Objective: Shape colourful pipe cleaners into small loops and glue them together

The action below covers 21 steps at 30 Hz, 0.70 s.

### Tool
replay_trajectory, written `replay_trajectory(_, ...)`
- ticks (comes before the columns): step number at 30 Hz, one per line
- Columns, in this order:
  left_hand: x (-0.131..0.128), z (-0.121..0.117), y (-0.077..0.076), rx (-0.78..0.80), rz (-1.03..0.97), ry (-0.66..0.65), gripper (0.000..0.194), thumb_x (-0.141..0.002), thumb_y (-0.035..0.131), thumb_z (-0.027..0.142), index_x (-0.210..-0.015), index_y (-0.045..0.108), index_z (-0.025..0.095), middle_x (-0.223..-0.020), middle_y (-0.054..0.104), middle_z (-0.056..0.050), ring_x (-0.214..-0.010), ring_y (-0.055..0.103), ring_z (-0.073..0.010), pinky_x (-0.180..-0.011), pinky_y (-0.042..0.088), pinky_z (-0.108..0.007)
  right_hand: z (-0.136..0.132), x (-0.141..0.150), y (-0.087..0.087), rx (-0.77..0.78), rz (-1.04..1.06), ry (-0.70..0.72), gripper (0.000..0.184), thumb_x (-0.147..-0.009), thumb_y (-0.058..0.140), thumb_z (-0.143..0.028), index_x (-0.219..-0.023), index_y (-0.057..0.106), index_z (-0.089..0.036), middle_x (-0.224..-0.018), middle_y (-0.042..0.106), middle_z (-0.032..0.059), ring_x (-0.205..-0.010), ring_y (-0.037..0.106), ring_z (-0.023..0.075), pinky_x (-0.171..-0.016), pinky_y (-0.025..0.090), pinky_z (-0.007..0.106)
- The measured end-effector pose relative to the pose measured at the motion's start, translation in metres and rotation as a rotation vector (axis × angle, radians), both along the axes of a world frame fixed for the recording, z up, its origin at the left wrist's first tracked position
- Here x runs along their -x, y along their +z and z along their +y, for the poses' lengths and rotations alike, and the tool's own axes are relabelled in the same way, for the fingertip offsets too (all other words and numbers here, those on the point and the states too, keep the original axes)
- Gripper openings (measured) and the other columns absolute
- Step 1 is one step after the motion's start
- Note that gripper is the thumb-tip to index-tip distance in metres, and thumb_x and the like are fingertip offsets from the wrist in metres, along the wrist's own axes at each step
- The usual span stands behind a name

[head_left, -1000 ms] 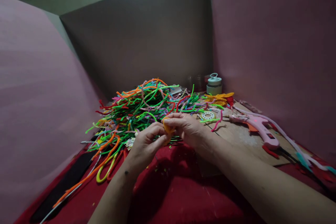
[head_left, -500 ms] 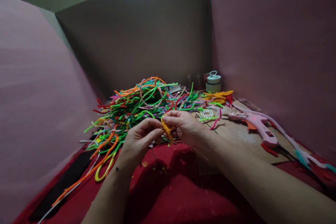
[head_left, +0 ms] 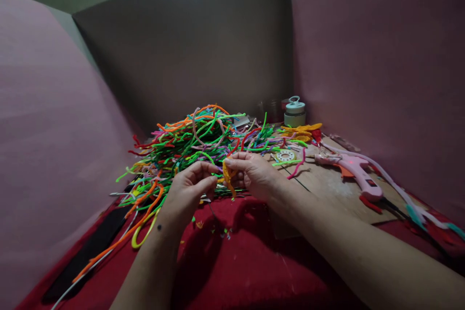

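Observation:
My right hand [head_left: 256, 174] pinches a folded yellow-orange pipe cleaner [head_left: 228, 179] between thumb and fingers, its lower end hanging down. Just to the left is my left hand [head_left: 192, 186], fingers curled and thumb close to the forefinger, a small gap away from the folded part. A bit of orange shows by the left fingertips; whether they grip it is too small to make out. Both hands are raised over the front of a big heap of coloured pipe cleaners [head_left: 196, 140].
A pink glue gun [head_left: 358, 167] lies on a brown board [head_left: 327, 189] at right, its cord trailing off. Near it are a white ring-shaped spool [head_left: 286, 156], yellow-orange loops [head_left: 301, 131] and a lidded container [head_left: 294, 112]. Small scraps [head_left: 225, 232] dot the red cloth [head_left: 247, 271]. A black flat object [head_left: 87, 254] lies left.
My left hand has drawn slightly left, away from the folded pipe cleaner it was touching. My right hand keeps its pinch on it. The view has shifted a little.

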<state>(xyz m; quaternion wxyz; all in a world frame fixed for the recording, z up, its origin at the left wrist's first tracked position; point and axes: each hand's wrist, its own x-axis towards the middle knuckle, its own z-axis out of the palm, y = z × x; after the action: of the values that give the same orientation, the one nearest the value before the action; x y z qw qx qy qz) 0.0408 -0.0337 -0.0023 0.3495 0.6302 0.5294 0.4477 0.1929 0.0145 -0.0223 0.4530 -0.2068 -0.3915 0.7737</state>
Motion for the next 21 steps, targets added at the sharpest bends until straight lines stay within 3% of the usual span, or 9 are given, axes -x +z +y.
replay_trajectory(3, -0.0008, -0.0027, 0.002, 0.093, -0.047, -0.068, 0.014, -0.072, 0.06, 0.023, -0.085, 0.058, 0.018, -0.057, 0.051, 0.005, -0.047, 0.044, -0.0067, -0.045, 0.034, -0.018, -0.0019, 0.0017, 0.0001, 0.002, -0.016, -0.062, 0.012, -0.068, 0.062, -0.019, -0.07, 0.051, -0.016, -0.055, 0.056, -0.0028, -0.043, 0.052, 0.0092, -0.047, 0.044, 0.024)
replay_trajectory(6, -0.004, -0.0046, 0.0048, 0.147, 0.031, -0.108, 0.015, -0.071, 0.06, 0.025, -0.084, 0.061, 0.017, -0.058, 0.051, 0.004, -0.046, 0.039, -0.0056, -0.044, 0.031, -0.018, -0.005, 0.0041, 0.0001, -0.008, -0.075, -0.13, 0.01, -0.068, 0.059, -0.02, -0.067, 0.049, -0.016, -0.049, 0.053, -0.0044, -0.039, 0.05, 0.0089, -0.042, 0.04, 0.021)
replay_trajectory(14, 0.0016, -0.0011, 0.0034, 0.062, 0.251, -0.069, 0.019, -0.067, 0.054, 0.018, -0.08, 0.069, 0.016, -0.059, 0.055, 0.002, -0.052, 0.041, -0.0084, -0.049, 0.034, -0.02, -0.0093, 0.0075, -0.0032, -0.026, -0.124, -0.086, 0.01, -0.065, 0.056, -0.021, -0.064, 0.047, -0.017, -0.044, 0.046, -0.007, -0.035, 0.039, 0.0054, -0.041, 0.039, 0.02)
replay_trajectory(21, -0.0038, -0.0009, 0.0032, -0.046, 0.332, -0.06, 0.019, -0.07, 0.052, 0.019, -0.08, 0.068, 0.016, -0.067, 0.061, 0.0, -0.057, 0.048, -0.0109, -0.054, 0.039, -0.021, -0.0083, 0.0063, -0.0043, -0.068, -0.149, -0.074, 0.011, -0.063, 0.054, -0.022, -0.059, 0.044, -0.017, -0.043, 0.045, -0.0061, -0.035, 0.04, 0.0069, -0.039, 0.035, 0.021)
